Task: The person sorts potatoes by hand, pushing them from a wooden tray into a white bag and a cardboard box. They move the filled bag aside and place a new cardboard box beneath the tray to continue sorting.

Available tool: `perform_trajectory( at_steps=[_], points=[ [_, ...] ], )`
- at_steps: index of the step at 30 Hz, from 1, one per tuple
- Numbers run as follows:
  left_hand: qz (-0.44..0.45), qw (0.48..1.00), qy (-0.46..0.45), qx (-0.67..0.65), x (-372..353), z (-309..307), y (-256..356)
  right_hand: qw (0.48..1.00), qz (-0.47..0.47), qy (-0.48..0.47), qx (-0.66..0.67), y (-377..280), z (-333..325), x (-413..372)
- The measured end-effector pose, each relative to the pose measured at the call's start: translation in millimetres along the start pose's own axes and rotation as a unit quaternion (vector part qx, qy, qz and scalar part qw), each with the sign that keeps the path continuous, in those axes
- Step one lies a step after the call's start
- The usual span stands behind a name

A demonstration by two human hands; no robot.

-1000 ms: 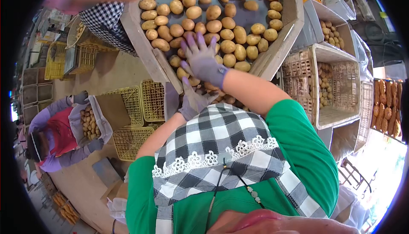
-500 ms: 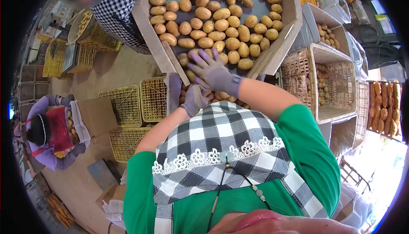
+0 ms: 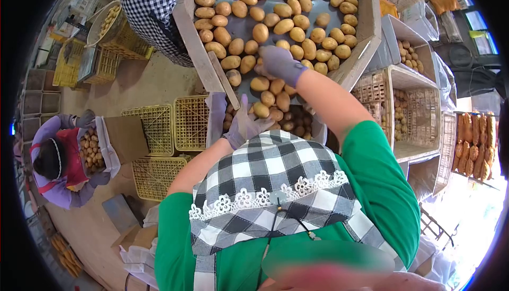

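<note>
My right hand [image 3: 282, 64], in a purple-grey glove, is among the potatoes [image 3: 283, 26] at the near end of a wood-sided sorting table [image 3: 359, 60]. Its fingers curl down, and whatever is under them is hidden. My left hand [image 3: 246, 125], gloved too, lies lower by the table's mouth with fingers spread and nothing in its grasp. Loose potatoes [image 3: 268, 98] lie between the hands at the outlet. Below them more potatoes [image 3: 297, 123] fill a container against my checked apron [image 3: 273, 158]. A wooden strip [image 3: 224, 80] edges the outlet's left side.
Yellow crates [image 3: 148, 126] stand on the floor at left. A pale plastic crate [image 3: 416, 113] holding potatoes is at right. One co-worker [image 3: 61, 158] handles a box of potatoes at far left; another in a checked apron [image 3: 154, 10] stands beside the table.
My right hand has moved up and right over the table, its fingers going from spread to curled. My left hand has opened out. Potatoes now show at the outlet where the hands were.
</note>
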State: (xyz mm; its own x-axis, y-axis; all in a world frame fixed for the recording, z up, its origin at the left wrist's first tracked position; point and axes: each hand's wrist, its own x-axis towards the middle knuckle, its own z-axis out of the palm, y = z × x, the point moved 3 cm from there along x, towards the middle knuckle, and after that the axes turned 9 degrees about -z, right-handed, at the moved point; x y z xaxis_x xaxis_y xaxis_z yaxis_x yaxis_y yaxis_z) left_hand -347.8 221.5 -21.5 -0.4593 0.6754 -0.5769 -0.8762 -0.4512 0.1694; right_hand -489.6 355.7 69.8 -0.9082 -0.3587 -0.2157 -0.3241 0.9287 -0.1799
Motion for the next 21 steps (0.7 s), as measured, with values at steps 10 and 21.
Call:
perform_trajectory(
  at_steps=[10,21],
  points=[
    [0.019,0.994,0.060,0.085,-0.4,-14.8,0.7,0.993,-0.091,0.075,-0.019,8.6,-27.6,7.4],
    [-0.008,0.994,0.026,-0.107,-3.4,19.7,17.5,0.984,-0.072,0.019,0.163,2.5,-31.3,3.8]
  ],
)
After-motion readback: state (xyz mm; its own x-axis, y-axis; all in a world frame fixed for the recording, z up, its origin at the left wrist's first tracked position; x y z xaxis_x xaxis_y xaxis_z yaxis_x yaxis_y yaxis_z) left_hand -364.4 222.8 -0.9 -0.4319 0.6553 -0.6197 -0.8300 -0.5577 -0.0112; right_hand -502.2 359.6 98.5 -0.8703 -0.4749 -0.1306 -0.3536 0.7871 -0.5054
